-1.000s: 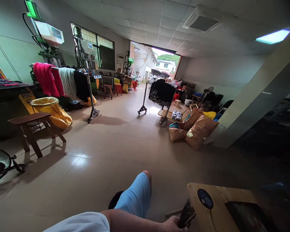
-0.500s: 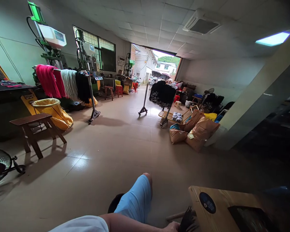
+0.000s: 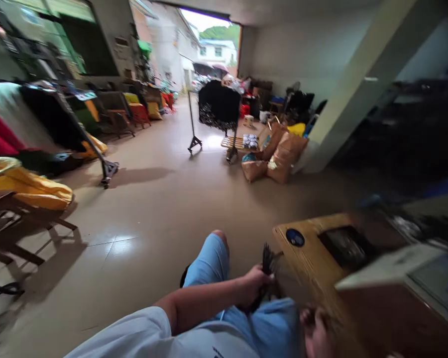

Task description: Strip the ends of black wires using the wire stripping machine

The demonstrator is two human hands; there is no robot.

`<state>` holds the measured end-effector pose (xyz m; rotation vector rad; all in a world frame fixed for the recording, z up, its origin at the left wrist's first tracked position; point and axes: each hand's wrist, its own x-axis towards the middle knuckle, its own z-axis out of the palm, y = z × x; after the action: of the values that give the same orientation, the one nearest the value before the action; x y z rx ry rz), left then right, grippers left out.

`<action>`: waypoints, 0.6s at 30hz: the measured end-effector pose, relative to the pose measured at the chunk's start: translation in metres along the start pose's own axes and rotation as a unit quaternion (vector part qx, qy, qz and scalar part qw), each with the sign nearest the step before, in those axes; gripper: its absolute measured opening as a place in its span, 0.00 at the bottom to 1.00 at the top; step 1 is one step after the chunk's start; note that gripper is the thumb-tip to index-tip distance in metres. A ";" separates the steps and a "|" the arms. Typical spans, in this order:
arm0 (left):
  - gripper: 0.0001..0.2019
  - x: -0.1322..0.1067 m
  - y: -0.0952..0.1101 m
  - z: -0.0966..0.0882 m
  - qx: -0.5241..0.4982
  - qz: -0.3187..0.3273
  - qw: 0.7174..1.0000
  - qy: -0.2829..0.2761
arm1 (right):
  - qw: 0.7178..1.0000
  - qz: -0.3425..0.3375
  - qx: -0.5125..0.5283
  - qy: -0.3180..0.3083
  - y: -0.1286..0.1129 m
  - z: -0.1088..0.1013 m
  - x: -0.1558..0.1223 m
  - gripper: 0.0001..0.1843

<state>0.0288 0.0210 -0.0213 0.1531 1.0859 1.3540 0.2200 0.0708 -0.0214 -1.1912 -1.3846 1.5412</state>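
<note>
My left hand (image 3: 254, 284) is closed around a bundle of thin black cords (image 3: 269, 259). The bundle's loose ends stick up above the fist, and its lower part hangs over my lap. My right hand (image 3: 316, 332) is low, beside the front edge of the wooden table (image 3: 302, 253). Motion smears its fingers; they look bent, but whether anything is in them I cannot make out. On the table lie a round dark disc (image 3: 295, 237) and a dark flat panel (image 3: 345, 247). A pale box-shaped machine (image 3: 392, 268) stands nearer on the right.
A wheeled rack with black cords (image 3: 219, 104) stands ahead, with brown sacks (image 3: 283, 154) to its right. At left are another rack post (image 3: 93, 144), a yellow sack (image 3: 33, 186) and a wooden stool (image 3: 22, 219). A pillar (image 3: 358, 94) rises behind the table.
The view has turned right and down, bringing more of the table, the machine and my right hand into sight. My left hand with the black cords now shows higher, over my lap.
</note>
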 end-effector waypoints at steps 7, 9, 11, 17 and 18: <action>0.16 -0.006 0.024 0.010 0.005 -0.052 0.997 -0.063 | 0.996 0.076 -0.017 -0.049 0.040 0.027 -0.041 0.34; 0.16 -0.007 0.026 0.011 -0.001 -0.063 0.996 -0.069 | 0.993 0.054 -0.056 -0.090 0.041 0.044 -0.050 0.34; 0.14 -0.008 0.027 0.011 -0.004 -0.071 0.995 -0.073 | 0.988 0.018 -0.095 -0.119 0.039 0.056 -0.059 0.31; 0.15 -0.005 0.027 0.006 -0.001 -0.089 0.994 -0.056 | 0.968 -0.045 -0.175 -0.173 0.028 0.066 -0.068 0.26; 0.15 -0.004 0.026 0.006 -0.002 -0.088 0.995 -0.051 | 0.966 -0.049 -0.181 -0.180 0.027 0.066 -0.068 0.26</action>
<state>0.0151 0.0280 0.0012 0.1192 0.9884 1.1784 0.1791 -0.0178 -0.0376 -1.0594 -2.0033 1.5276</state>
